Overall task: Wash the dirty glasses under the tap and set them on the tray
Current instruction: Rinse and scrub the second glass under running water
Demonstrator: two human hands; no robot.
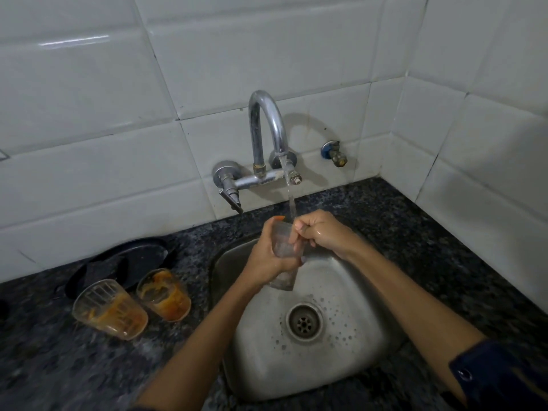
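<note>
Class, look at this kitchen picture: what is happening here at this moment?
A person is washing a glass over the sink. The left hand grips the glass while the right hand works at its rim, and water runs from the tap onto it. Two dirty glasses with orange residue stand on the counter to the left, in front of a dark tray that holds no glasses yet.

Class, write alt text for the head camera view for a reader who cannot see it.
Two hands, left hand and right hand, rinse a clear glass under the running tap over a steel sink. Two orange-stained glasses stand left on the counter by a dark tray.
</note>
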